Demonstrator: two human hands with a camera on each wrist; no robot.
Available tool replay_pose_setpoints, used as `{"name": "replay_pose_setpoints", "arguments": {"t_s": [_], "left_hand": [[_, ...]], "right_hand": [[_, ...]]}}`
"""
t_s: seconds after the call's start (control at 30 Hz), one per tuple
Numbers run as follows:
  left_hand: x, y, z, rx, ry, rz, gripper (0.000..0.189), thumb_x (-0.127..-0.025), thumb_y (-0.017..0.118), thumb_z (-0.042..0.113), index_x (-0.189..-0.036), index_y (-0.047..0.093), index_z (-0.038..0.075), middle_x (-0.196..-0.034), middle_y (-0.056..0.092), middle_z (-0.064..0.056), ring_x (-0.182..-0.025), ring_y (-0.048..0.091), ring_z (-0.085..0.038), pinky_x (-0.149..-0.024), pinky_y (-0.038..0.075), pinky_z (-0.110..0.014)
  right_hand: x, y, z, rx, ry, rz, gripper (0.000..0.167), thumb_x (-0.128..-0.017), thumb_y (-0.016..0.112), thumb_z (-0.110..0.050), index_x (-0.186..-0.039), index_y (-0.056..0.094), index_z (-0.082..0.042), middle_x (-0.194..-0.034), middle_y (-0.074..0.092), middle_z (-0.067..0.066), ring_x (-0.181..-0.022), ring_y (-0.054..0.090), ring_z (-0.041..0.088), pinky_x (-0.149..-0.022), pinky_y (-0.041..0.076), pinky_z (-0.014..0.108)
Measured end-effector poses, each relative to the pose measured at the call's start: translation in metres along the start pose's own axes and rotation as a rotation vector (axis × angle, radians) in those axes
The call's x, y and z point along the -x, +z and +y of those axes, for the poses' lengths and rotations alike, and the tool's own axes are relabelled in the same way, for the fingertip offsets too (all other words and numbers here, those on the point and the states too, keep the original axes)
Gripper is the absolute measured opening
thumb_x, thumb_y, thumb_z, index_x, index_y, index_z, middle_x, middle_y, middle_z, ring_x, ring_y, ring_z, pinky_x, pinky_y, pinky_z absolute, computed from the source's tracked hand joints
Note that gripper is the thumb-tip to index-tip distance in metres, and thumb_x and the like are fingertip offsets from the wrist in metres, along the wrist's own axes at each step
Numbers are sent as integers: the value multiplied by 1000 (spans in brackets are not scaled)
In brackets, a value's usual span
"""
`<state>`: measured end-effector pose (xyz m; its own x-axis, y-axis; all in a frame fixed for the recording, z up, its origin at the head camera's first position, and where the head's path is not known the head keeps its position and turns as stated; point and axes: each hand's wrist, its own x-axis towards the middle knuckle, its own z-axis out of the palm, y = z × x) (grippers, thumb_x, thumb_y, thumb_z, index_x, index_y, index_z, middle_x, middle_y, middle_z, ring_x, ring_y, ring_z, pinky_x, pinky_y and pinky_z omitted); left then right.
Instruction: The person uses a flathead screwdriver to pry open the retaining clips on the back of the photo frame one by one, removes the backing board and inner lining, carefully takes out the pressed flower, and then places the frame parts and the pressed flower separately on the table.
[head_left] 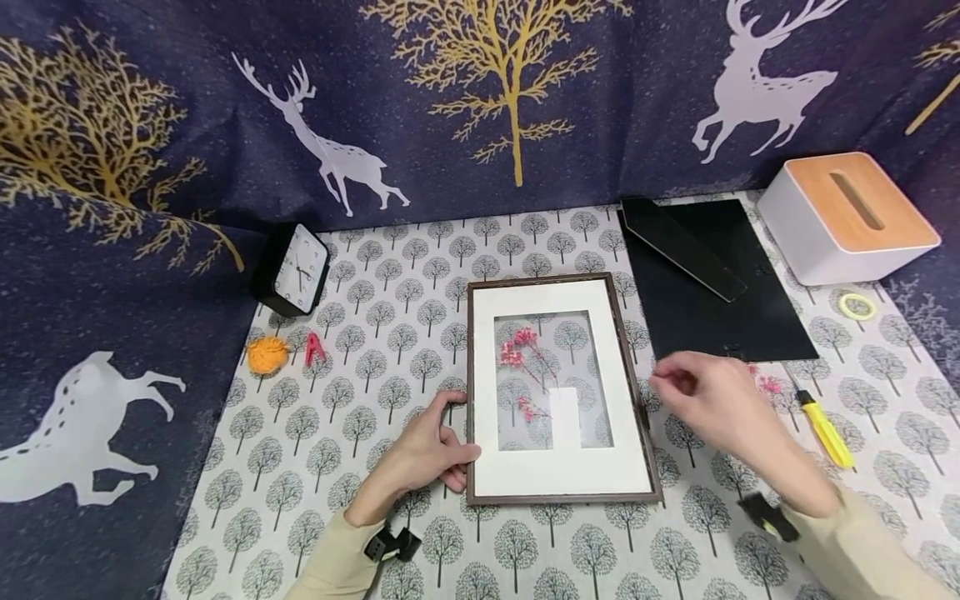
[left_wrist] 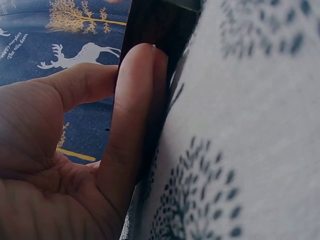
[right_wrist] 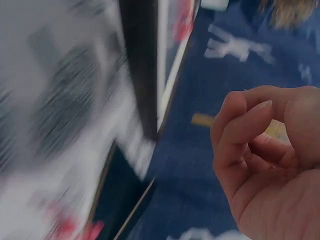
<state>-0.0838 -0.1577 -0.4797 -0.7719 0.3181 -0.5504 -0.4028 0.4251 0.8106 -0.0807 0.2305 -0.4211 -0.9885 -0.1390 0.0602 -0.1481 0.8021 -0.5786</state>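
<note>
A brown picture frame [head_left: 525, 479] with a white mat lies on the tree-print cloth in the head view. Pink flower sprigs [head_left: 525, 337] and a white rectangle [head_left: 566, 417] show inside its window. At the frame's left side, my left hand [head_left: 427, 450] grips the border, thumb over the top and fingers along the outer edge. The left wrist view shows the thumb and a finger [left_wrist: 132, 95] against the dark border. My right hand [head_left: 712, 396] hovers right of the frame, apart from it. In the right wrist view its fingers [right_wrist: 240, 125] are curled with nothing visible in them.
A black backing board [head_left: 690, 308] with its stand lies behind the right hand. Around it are a tissue box [head_left: 847, 217], a tape ring [head_left: 857, 307], a yellow-handled tool [head_left: 828, 433] and pink flowers [head_left: 771, 383]. Leftward sit a clock [head_left: 300, 271], orange yarn [head_left: 267, 356] and a red A-shaped piece [head_left: 313, 348].
</note>
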Motion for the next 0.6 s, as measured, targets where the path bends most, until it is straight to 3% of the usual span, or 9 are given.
{"name": "replay_pose_setpoints", "arguments": {"t_s": [0.13, 0.3, 0.5, 0.6], "left_hand": [[0, 0, 0, 1, 0, -4, 88, -94, 82, 5, -166, 33, 15, -78, 70, -12, -55, 71, -19, -59, 72, -42], [1, -1, 1, -3, 2, -4, 88, -94, 82, 6, -166, 33, 14, -78, 70, -12, -55, 71, -19, -59, 72, -42], [1, -1, 2, -7, -2, -3, 87, -94, 83, 7, -165, 33, 15, -79, 70, -13, -56, 72, -19, -59, 72, -41], [1, -1, 1, -1, -7, -2, 87, -94, 83, 7, -165, 33, 16, -80, 70, -12, -56, 71, -19, -59, 72, -41]], "right_hand": [[-26, 19, -28, -45, -80, -90, 7, -95, 78, -6, -101, 81, -4, -85, 78, 3, -70, 59, 6, -57, 53, 17], [-58, 46, -45, -26, -123, -235, 6, -97, 76, -10, -92, 79, -6, -79, 72, 2, -65, 53, 9, -55, 44, 19], [-87, 69, -57, 28, -87, -406, 12, -98, 73, -11, -91, 80, -5, -88, 75, 5, -70, 59, 12, -61, 52, 23], [-96, 75, -63, 47, -60, -438, 19, -97, 74, -10, -78, 74, -8, -82, 69, 5, -66, 56, 13, -58, 49, 23]]}}
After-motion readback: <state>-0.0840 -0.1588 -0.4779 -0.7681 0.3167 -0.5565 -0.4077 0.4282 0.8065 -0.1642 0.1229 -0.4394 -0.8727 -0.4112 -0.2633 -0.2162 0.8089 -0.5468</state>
